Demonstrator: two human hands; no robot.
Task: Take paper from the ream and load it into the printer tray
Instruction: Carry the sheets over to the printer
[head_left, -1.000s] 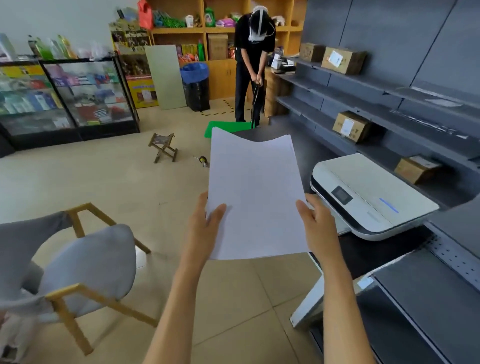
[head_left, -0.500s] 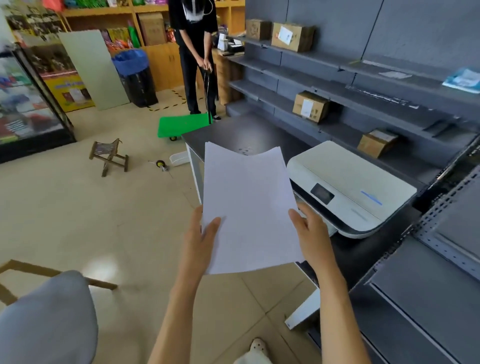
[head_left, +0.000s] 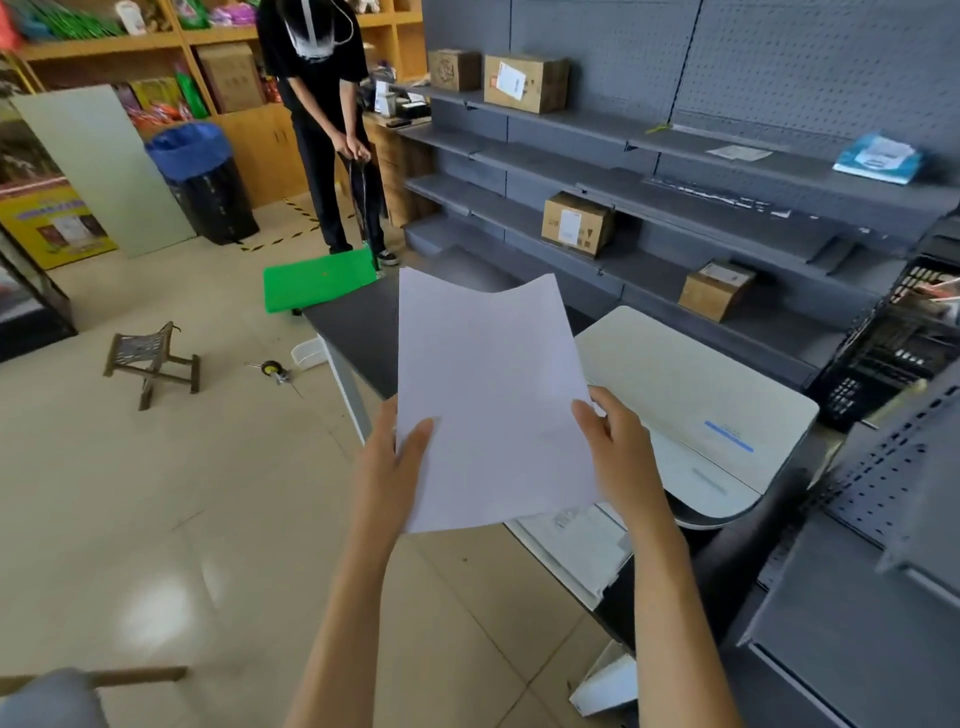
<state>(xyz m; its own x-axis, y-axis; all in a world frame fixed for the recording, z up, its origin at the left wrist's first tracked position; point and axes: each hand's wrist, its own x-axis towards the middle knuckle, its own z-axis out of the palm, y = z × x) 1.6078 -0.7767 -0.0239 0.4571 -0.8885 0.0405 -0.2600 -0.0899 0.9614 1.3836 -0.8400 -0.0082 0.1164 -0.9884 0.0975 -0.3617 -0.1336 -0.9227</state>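
I hold a thin stack of white paper (head_left: 488, 400) upright in front of me, its top edge slightly curled. My left hand (head_left: 389, 467) grips its lower left edge, and my right hand (head_left: 618, 452) grips its lower right edge. The white printer (head_left: 691, 395) sits on a dark table (head_left: 363, 332) just right of the paper, its lid closed. Below the paper, a pale tray-like part (head_left: 571, 545) sticks out from the printer's front. The sheets hide part of the printer's left side. No ream is in view.
Grey shelving (head_left: 649, 150) with cardboard boxes (head_left: 576, 223) lines the right. A person in black (head_left: 322, 104) stands ahead holding a green cart (head_left: 317, 286). On the tiled floor are a small wooden stool (head_left: 153, 361) and a tape measure (head_left: 272, 370). A chair edge (head_left: 52, 696) shows at bottom left.
My view has swung right and closer to the printer and table. The paper stays held in both hands and now overlaps the printer's left edge. The chair has slid out of view.
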